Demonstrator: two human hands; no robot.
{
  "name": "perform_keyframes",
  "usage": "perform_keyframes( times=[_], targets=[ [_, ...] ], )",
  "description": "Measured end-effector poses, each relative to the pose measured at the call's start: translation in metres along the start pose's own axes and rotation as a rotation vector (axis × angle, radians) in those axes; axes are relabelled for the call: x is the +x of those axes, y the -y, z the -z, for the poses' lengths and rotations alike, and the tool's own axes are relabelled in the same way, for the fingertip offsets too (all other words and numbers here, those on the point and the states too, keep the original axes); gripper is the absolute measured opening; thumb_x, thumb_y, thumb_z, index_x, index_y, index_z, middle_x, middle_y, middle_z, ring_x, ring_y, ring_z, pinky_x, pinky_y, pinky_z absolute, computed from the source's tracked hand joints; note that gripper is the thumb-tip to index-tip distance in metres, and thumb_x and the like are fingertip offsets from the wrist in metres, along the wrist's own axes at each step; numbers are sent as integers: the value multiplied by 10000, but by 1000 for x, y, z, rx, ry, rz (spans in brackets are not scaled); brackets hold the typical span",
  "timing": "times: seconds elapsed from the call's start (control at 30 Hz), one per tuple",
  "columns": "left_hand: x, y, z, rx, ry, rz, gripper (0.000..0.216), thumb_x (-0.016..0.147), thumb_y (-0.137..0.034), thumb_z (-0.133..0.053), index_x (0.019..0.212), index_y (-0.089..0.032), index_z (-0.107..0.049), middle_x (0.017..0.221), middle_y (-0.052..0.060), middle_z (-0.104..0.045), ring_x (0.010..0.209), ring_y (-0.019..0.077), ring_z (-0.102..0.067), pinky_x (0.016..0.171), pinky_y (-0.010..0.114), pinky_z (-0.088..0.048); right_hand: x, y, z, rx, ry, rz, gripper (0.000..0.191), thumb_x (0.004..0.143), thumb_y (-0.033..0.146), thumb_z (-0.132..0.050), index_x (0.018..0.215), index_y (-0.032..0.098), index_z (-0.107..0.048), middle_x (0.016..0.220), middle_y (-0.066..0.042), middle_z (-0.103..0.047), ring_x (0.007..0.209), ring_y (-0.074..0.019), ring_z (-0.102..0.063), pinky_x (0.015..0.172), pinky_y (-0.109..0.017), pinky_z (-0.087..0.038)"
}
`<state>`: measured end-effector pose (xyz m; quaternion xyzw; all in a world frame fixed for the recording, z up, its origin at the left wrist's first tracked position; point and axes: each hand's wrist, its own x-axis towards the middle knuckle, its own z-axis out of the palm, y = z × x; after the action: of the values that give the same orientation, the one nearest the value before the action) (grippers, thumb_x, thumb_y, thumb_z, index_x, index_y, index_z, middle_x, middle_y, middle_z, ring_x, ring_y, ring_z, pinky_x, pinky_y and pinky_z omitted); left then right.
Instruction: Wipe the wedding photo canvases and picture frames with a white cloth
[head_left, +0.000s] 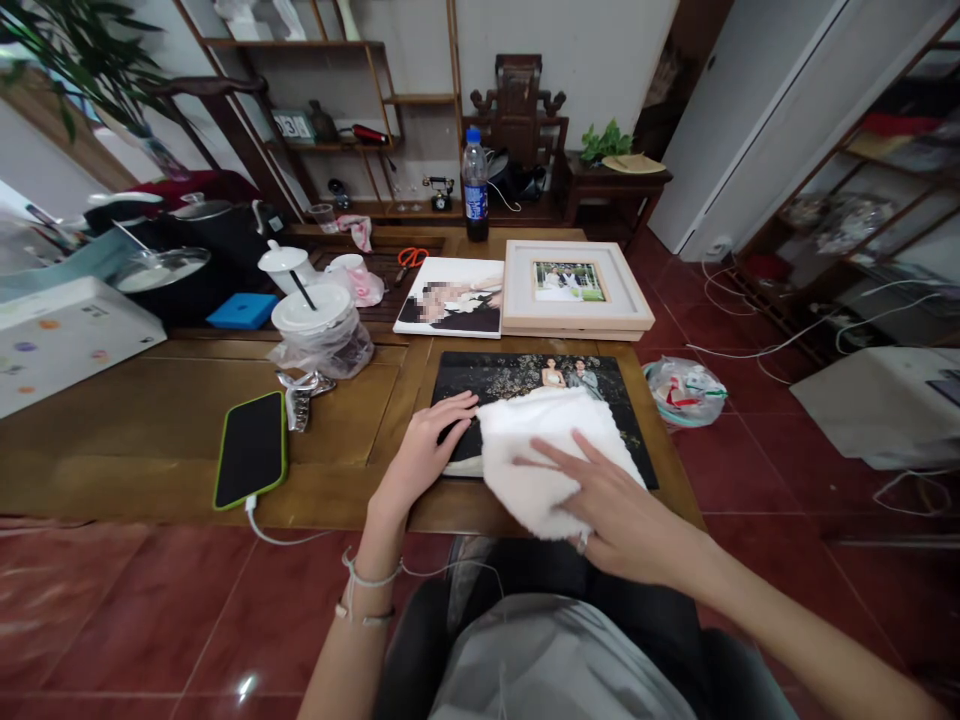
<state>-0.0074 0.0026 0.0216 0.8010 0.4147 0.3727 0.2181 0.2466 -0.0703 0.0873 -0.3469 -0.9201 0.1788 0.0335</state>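
A dark photo print [517,378] showing a couple lies flat at the near edge of the low wooden table [187,400]. My left hand [427,450] rests on the print's left edge, fingers stretched flat over it. My right hand [607,505] presses a folded white cloth [544,450] onto the print, fingers spread flat on top of the cloth. The cloth covers the print's lower middle part.
A second photo print [454,297] and a framed photo [574,290] lie further back, with a cola bottle [474,185] behind. A green-cased phone [251,450] on a cable, lidded cups [315,315], scissors [411,258] and a white box [60,340] sit left. A plastic bag [684,392] lies on the red tiled floor.
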Motion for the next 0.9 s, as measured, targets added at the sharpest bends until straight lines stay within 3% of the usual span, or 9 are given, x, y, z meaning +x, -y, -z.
perform_keyframes(
  times=[0.17,0.3,0.4,0.57,0.8,0.9],
  targets=[
    [0,1,-1,-14,-22,-20,227,906,-212,-468,1025,-198,-660,1163,86,-659,1165,223,-561,990,454,-454,43,-50,10,-95,-119,-95,396,763,134,-473,1124,144,-638,1340,-165,-504,1362,-273,-260,1098,-576,-133],
    [1,1,-1,-6,-19,-14,212,902,-202,-478,998,-191,-667,1145,85,-668,1157,220,-567,990,438,-458,85,-78,21,-162,-139,-136,395,862,224,-423,1220,145,-571,1353,-165,-490,1364,-266,-258,1082,-577,-164],
    [2,0,0,-3,-17,-17,202,898,-197,-487,984,-187,-670,1132,85,-674,1150,220,-573,986,430,-462,98,-85,24,-181,-145,-143,403,877,207,-389,1237,132,-553,1351,-169,-491,1367,-273,-247,1073,-582,-177],
    [1,0,-1,4,-26,-15,210,899,-196,-484,994,-190,-671,1127,84,-676,1149,223,-574,978,434,-467,74,-69,21,-188,-91,-106,447,805,142,-428,1234,143,-552,1377,-165,-462,1368,-263,-246,1076,-575,-193],
    [0,0,0,-4,-14,4,223,905,-204,-477,1023,-189,-666,1152,83,-664,1169,218,-557,996,439,-451,8,-2,1,-87,29,-25,485,649,69,-478,1059,236,-676,1504,-30,-275,1399,-298,-104,1093,-612,-66],
    [1,-1,0,-9,-11,13,223,903,-207,-482,1028,-183,-665,1164,83,-657,1169,214,-556,1002,431,-445,-8,13,-4,-48,52,-21,469,621,65,-485,1000,241,-698,1508,2,-259,1397,-297,-119,1108,-591,-43]
  ],
)
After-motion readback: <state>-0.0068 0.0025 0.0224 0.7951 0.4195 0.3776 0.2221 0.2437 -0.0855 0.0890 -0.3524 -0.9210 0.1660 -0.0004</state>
